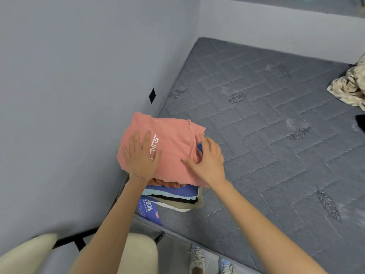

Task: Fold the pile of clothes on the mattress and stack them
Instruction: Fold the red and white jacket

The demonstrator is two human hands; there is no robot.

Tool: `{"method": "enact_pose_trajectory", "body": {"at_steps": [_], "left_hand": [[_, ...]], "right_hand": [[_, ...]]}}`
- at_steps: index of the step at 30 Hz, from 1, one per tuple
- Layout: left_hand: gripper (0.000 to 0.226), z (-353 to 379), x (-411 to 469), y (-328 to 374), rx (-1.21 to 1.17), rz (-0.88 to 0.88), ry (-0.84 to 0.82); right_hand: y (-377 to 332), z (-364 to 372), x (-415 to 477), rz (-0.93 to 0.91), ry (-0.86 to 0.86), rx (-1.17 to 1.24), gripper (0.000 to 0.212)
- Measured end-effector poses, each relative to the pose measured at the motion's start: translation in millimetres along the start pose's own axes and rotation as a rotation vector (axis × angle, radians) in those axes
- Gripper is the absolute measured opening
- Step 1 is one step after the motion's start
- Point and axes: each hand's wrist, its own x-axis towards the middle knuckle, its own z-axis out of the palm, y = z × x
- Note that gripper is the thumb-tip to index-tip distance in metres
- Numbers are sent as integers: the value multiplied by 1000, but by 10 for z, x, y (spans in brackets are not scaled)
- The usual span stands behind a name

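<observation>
A folded salmon-pink shirt (pixel 173 147) with white lettering lies on top of a stack of folded clothes (pixel 173 196) at the near left corner of the grey quilted mattress (pixel 266 135). My left hand (pixel 141 157) presses flat on the shirt's left part, fingers straight. On the shirt's right edge rests my right hand (pixel 207 159), fingers spread and slightly bent over the fabric. A crumpled cream patterned garment (pixel 349 86) lies unfolded at the mattress's far right edge.
Grey walls close in at the left and behind the mattress, with a black square (pixel 152 95) on the left wall. A cream chair (pixel 136 254) stands below my arms. Shoes (pixel 197 260) are on the floor. A dark item (pixel 361 121) peeks in at the right edge.
</observation>
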Motion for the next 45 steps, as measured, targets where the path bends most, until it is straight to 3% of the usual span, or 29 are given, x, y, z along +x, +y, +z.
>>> {"method": "enact_pose_trajectory", "body": {"at_steps": [10,17,26,35,45], "left_hand": [[67,10,-8,215,-28,99,50],[66,22,-221,768,88,275,-15],[68,195,-1065,2283,34,547,-73],[68,874,-2623,4229,7,765,-186],[67,1447,-3867,5806,-11,987,-319]], "right_hand": [[59,-180,-43,-109,-36,-204,88],[380,-651,-329,-24,27,-257,87],[1428,-1882,-1170,187,164,-323,85],[2984,-3240,-2640,416,270,-316,86],[4234,-4160,-3623,652,355,-288,87]]}}
